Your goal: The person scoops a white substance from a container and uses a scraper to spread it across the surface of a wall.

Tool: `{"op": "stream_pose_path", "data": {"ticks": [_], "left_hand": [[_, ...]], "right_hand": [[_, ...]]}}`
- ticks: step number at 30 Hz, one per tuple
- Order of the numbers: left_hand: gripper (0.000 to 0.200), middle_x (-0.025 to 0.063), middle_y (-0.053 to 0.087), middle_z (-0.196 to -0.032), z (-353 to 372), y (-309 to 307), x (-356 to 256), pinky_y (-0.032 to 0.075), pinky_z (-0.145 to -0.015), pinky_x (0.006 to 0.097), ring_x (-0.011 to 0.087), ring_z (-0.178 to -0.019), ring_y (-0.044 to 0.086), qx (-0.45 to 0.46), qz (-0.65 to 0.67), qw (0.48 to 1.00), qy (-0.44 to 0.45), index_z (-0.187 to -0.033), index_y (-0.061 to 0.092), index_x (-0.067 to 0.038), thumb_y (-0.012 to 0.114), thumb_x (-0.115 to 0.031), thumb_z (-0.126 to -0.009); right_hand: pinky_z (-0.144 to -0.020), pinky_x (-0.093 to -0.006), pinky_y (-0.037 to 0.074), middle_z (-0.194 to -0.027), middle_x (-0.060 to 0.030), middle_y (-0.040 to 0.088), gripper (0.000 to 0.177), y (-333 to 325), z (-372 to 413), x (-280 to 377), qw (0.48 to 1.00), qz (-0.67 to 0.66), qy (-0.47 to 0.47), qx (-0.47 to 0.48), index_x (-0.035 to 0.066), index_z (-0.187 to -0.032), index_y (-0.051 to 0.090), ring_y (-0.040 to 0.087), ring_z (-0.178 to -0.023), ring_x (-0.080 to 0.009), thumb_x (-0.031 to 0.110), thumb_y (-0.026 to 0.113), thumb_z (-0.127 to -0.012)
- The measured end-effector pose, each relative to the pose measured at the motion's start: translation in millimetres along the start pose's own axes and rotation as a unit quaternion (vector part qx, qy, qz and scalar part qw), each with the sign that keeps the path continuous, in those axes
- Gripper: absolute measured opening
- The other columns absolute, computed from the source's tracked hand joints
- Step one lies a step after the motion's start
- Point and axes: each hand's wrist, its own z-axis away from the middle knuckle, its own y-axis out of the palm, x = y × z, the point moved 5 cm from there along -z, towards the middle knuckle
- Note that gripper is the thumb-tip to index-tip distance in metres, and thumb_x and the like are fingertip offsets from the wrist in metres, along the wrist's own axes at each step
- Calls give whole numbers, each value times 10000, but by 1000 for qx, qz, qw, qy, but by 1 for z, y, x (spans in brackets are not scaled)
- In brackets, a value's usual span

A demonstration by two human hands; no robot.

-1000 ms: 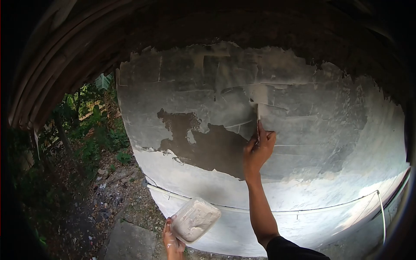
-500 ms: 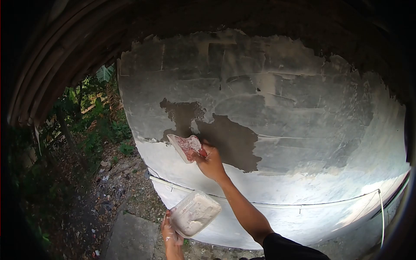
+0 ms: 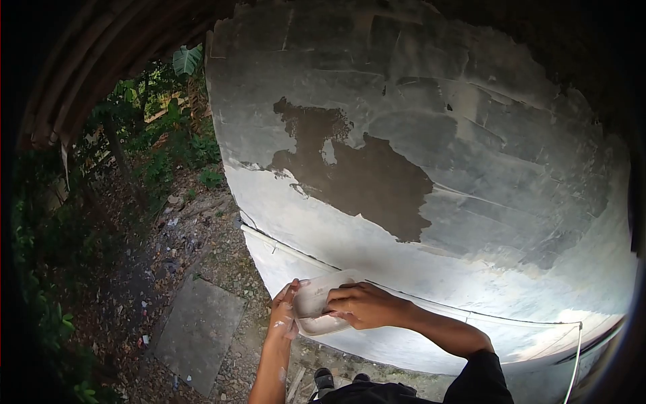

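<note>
I report as follows from my remote station. The left hand [image 3: 284, 311] is closed on the near left side of a shallow plastic tub [image 3: 319, 328]. The right hand [image 3: 369, 304] has its fingers curled down inside the tub; whether they grip a tool I cannot tell, as the hand hides it. The tub is held in the air before the white lower wall [image 3: 316, 219], just below the line of the wall pipe [image 3: 279, 246], with no support visible other than the hands.

Principal hazard, in my judgement: tipping. The tub is gripped from one side, so a hard downward push by the right hand at the opposite side could lever it loose. The pale smears on the left hand, if wet, would make a slip likelier. A dropped tub could strike the shoes [image 3: 324, 379] or pick up grit from the ground [image 3: 232, 259].

Secondary hazards: the tub could knock the pipe if swung wallward, and the ragged edge of the dark patch [image 3: 380, 178] could flake if scraped hard.
</note>
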Motion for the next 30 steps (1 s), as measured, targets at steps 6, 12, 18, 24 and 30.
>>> {"op": "stream_pose_path", "data": {"ticks": [6,12,18,24,30], "left_hand": [[359,122,645,-940,-1,-10,17,538,-721,349,217,-829,634,-40,9,999,-11,-1037,624,20,629,-312,-900],[311,84,654,-884,6,2,12,540,-684,314,164,-763,625,-18,-32,999,16,-965,645,6,626,-300,-912],[308,64,651,-842,15,8,11,519,-651,289,138,-716,607,-17,-30,998,42,-971,646,9,608,-293,-928],[279,72,645,-843,12,9,25,528,-637,298,156,-715,619,-25,-59,996,60,-933,634,-15,598,-292,-926],[303,55,636,-844,23,21,29,503,-650,286,134,-724,584,-58,-145,984,85,-922,638,-20,599,-321,-927]], "right_hand": [[-755,-392,509,-980,-85,613,200,-15,17,-11,996,-85,2,-34,18,-1030,662,617,-842,-280,80,606,-848],[-718,-386,497,-946,-94,611,165,-5,17,-7,997,-58,-7,48,3,-984,647,613,-837,-277,65,619,-833],[-719,-384,504,-954,-85,608,182,-26,23,-14,994,-103,-12,-24,15,-984,653,614,-825,-275,48,628,-806],[-731,-379,510,-957,-82,617,187,-14,31,-4,997,-58,-48,-2,18,-985,660,618,-825,-272,39,626,-802],[-742,-369,512,-978,-101,637,212,-41,52,-14,995,-95,3,25,8,-1020,657,629,-855,-285,23,613,-813]]}}
